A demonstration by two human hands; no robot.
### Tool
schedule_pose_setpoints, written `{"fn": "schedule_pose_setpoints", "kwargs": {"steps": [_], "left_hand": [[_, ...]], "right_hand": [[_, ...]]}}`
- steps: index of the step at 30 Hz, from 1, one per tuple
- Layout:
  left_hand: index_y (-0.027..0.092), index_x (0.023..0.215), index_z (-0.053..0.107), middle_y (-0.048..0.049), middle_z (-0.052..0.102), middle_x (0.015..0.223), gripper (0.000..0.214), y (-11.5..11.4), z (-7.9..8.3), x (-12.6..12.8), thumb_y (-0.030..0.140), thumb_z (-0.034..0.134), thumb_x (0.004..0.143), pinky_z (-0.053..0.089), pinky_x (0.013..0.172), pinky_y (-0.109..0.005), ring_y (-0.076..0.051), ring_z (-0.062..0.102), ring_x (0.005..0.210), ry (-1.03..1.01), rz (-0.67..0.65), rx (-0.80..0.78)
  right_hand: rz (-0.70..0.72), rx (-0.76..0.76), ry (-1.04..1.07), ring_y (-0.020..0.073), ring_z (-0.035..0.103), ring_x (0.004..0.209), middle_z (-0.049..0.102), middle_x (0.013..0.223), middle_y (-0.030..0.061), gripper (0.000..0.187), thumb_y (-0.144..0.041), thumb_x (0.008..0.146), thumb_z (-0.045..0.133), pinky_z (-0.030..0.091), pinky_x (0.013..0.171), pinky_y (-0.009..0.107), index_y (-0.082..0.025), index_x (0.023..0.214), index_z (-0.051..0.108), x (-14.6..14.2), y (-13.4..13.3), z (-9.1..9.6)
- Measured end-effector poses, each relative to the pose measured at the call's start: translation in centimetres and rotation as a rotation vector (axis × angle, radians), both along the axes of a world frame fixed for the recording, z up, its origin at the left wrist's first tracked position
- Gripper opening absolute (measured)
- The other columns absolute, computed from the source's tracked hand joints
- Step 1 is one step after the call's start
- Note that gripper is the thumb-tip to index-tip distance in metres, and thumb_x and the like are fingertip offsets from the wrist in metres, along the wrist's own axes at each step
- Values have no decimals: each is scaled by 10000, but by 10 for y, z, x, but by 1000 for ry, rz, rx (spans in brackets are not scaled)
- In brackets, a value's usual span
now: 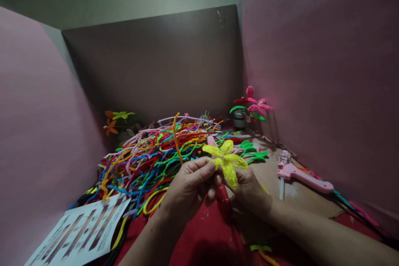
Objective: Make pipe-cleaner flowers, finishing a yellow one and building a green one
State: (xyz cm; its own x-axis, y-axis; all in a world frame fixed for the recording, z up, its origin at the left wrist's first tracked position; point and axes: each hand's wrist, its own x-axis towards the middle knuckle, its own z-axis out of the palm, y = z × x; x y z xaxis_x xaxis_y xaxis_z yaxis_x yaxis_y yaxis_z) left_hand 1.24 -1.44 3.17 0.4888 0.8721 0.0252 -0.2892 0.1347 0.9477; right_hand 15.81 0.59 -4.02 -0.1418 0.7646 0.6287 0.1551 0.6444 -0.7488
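Note:
A yellow pipe-cleaner flower (229,160) with several looped petals is held up between my two hands. The thumb and fingers of my left hand (191,183) pinch it at the petal on its left side. My right hand (251,191) is closed behind the flower's lower right; its fingertips are hidden by the petals. An orange pipe cleaner (176,137) rises just above my left hand, and I cannot tell whether the hand touches it. The flower's back and any stem are out of sight.
Loose pipe cleaners (140,162) in many colours heap up behind my left hand. A pink glue gun (302,176) lies at right on a brown board (264,170). Pink flowers (259,106) stand at the back right, orange ones (110,126) at left. A printed sheet (71,237) lies front left.

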Motion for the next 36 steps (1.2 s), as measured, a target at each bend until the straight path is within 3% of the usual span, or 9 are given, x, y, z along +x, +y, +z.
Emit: {"fn": "schedule_pose_setpoints", "kwargs": {"steps": [4, 7, 10, 15, 19, 25, 30, 33, 36], "left_hand": [[105, 762, 603, -6, 556, 562, 408, 6, -2, -8, 509, 551, 736, 300, 310, -149, -46, 445, 345, 10, 80, 78], [113, 756, 598, 24, 522, 526, 340, 15, -9, -15, 451, 564, 749, 277, 312, -133, -29, 412, 340, 96, 230, 78], [110, 685, 566, 38, 506, 501, 253, 24, -24, -17, 355, 620, 721, 254, 306, -133, -19, 374, 324, 249, 299, 62], [115, 702, 543, 49, 476, 424, 226, 30, -52, -8, 330, 610, 718, 249, 322, -155, -40, 373, 312, 408, 209, 33], [94, 811, 573, 50, 480, 397, 257, 27, -62, 1, 330, 599, 712, 230, 332, -172, -45, 350, 289, 483, 138, 40], [103, 751, 623, 43, 475, 410, 228, 20, -62, 12, 320, 577, 698, 234, 347, -180, -49, 345, 320, 538, 130, 64], [124, 579, 574, 56, 426, 384, 175, 13, -57, 18, 265, 560, 681, 231, 363, -182, -46, 334, 332, 575, 243, 86], [130, 553, 540, 61, 418, 381, 214, 14, -57, 19, 302, 576, 675, 239, 370, -181, -45, 332, 339, 549, 276, 118], [141, 610, 539, 70, 437, 404, 176, 15, -60, 16, 303, 576, 666, 241, 353, -180, -49, 350, 326, 538, 265, 126]], "right_hand": [[-29, -154, 84, 112, 507, 604, 557, 608, -27, 106, -196, 717, 591, 432, 616, 220, -176, 616, 564, 1, 6, -1], [-38, -361, 196, 78, 394, 470, 444, 506, -58, 179, -265, 701, 621, 351, 456, 194, -170, 597, 510, 2, 9, 1], [-16, -470, 296, 69, 371, 417, 440, 480, -64, 184, -307, 739, 575, 297, 401, 190, -168, 634, 513, 4, 9, 5], [31, -482, 332, 67, 400, 393, 485, 463, -44, 183, -292, 751, 557, 280, 389, 191, -140, 650, 553, 6, 10, 9], [67, -511, 385, 63, 395, 406, 471, 472, -45, 158, -272, 716, 594, 287, 401, 192, -129, 653, 571, 4, 12, 5], [175, -569, 401, 67, 390, 422, 482, 500, -42, 149, -284, 693, 611, 307, 428, 207, -136, 684, 596, 2, 13, -1], [147, -498, 275, 77, 407, 484, 488, 517, -40, 121, -237, 671, 611, 326, 462, 201, -142, 600, 586, 1, 10, 2], [147, -395, 199, 87, 450, 551, 524, 571, -30, 98, -189, 685, 572, 367, 521, 199, -145, 597, 581, 0, 6, 6], [46, -395, 200, 69, 407, 453, 479, 514, -45, 120, -214, 716, 521, 342, 436, 188, -152, 623, 564, 5, 6, 15]]}}
